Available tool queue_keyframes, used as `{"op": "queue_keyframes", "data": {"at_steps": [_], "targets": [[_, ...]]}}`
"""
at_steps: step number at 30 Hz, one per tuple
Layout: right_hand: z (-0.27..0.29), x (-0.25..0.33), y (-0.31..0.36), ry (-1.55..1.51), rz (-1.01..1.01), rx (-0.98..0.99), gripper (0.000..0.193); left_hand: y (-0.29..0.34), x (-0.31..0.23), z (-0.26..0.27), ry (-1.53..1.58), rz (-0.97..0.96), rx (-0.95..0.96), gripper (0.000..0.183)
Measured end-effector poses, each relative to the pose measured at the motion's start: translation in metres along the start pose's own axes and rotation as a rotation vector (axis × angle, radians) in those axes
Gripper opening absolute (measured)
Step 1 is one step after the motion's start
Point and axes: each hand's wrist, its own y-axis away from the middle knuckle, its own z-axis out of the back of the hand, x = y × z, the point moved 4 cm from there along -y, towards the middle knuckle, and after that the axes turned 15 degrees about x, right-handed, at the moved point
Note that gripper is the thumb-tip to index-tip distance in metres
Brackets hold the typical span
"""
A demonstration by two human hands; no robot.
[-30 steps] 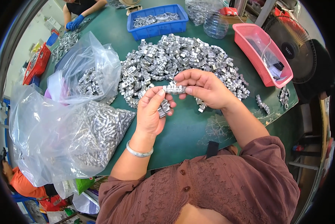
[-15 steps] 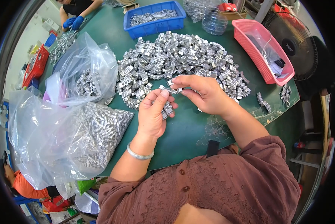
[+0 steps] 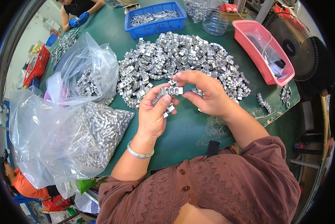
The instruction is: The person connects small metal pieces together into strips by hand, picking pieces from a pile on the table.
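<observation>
Over the near edge of a large pile of small silver metal pieces (image 3: 182,52), my left hand (image 3: 152,115) is closed on a short strip of linked metal pieces (image 3: 170,90). The strip lies crosswise above the thumb, its slotted side showing. More metal pieces (image 3: 170,108) hang below, partly hidden by the fingers of that hand. My right hand (image 3: 208,91) is just right of the strip's end, thumb and index finger curved and apart, with nothing visible gripped between them. Another small metal piece shows close to the right index fingertip; whether they touch I cannot tell.
Clear plastic bags (image 3: 96,130) of metal parts stand at left. A blue bin (image 3: 155,26) of parts is at the back, a pink basket (image 3: 262,52) and a fan (image 3: 290,46) at right. Small clusters (image 3: 263,102) lie near the right table edge. A blue-gloved person works at far left.
The strip in my left hand has turned, so its slotted side shows. My right thumb and index finger have spread farther apart. The co-worker's gloved hands have shifted.
</observation>
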Motion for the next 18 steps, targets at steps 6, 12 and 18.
{"op": "queue_keyframes", "data": {"at_steps": [6,12,18], "targets": [[0.003,0.000,-0.001,0.003,0.035,-0.019,0.052,0.000,0.002,0.002,0.136,0.012,0.055,0.028],[0.009,-0.015,0.000,0.440,-0.089,-0.037,0.031,0.000,0.002,0.006,0.106,0.035,0.050,0.024],[-0.014,-0.041,-0.012,0.853,-0.276,0.231,0.012,-0.003,-0.003,0.023,0.355,0.045,-0.132,0.018]]}}
